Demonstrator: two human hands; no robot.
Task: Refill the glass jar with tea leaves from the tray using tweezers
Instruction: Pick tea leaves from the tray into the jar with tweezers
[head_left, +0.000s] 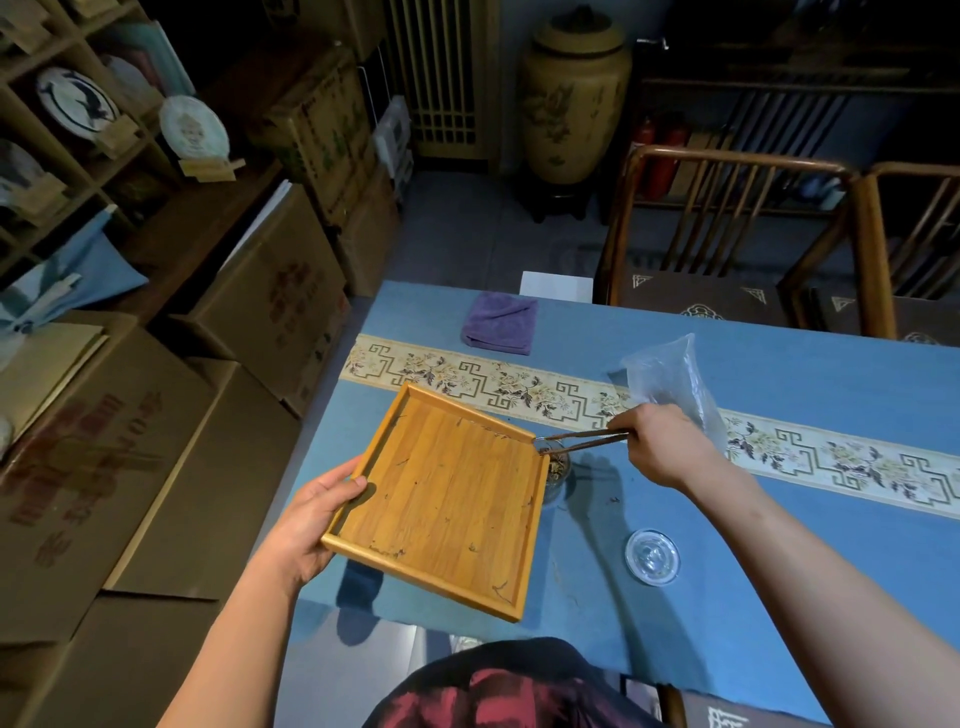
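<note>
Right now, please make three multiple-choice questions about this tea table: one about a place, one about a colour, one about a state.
1. Where does the glass lid lie?
A. on the jar
B. on the blue tablecloth, near the right forearm
C. on the tray

2. What colour is the folded towel?
A. purple
B. red
C. white

3. How is the wooden tray now?
A. flat on the cloth, untouched
B. held tilted by the left hand, its far corner over the glass jar
C. heaped with leaves

Answers: 1 B, the lid sits alone on the cloth. 2 A, its fabric is purple. 3 B, only leaf scraps remain while the right hand works the tweezers at the jar.
</note>
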